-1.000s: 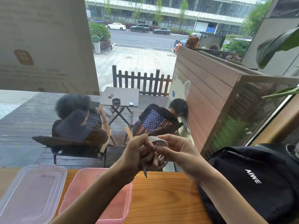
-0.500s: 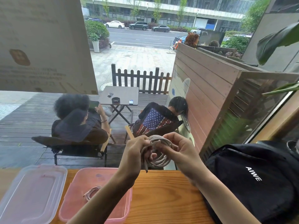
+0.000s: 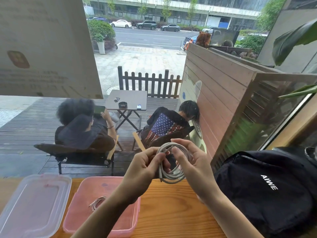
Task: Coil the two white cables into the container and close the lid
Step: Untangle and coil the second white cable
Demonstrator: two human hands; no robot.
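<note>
A white cable (image 3: pixel 173 176) wound into a loose ring hangs in the air above the wooden counter, held between both hands. My left hand (image 3: pixel 145 166) pinches the ring's left side, with one cable end pointing down. My right hand (image 3: pixel 192 162) cups the right side, fingers through the loop. Down to the left stands the pink container (image 3: pixel 120 225), open, with a second coiled cable (image 3: pixel 97 201) lying inside, partly hidden by my left forearm. The clear lid (image 3: pixel 34 205) lies flat beside the container, on its left.
A black bag (image 3: pixel 267 188) with white lettering fills the counter's right side. The wooden counter (image 3: pixel 168 212) runs along a window. Outside are two seated people, a small table and a fence.
The hands have spread slightly and the cable ring has opened wider. The view has shifted, so the coil inside the pink container has come into sight.
</note>
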